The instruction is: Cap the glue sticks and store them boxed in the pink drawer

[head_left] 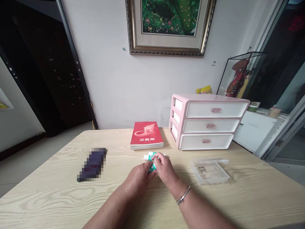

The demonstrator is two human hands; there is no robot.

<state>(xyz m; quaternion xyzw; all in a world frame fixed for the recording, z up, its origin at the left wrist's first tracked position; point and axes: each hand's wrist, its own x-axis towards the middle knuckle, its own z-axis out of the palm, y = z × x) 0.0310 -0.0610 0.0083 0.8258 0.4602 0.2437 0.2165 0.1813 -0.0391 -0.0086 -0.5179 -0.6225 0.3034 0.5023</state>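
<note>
Close together over the middle of the table are my two hands. My left hand (141,174) is closed around a small green-and-white box (152,167), seen only in part between the hands. The fingers of my right hand (165,166) are pinched together at the upper end of this box; what lies between the fingertips is hidden. Just beyond the fingers a green-and-white tube (146,157) with a white cap lies on the table, partly covered by my right hand.
A red book (146,133) lies behind my hands. Back right stands a pink drawer unit (209,121) with white drawers. In front of it sits a clear plastic case (211,173). A dark pixelated object (92,163) lies on the wooden table (54,197) at left.
</note>
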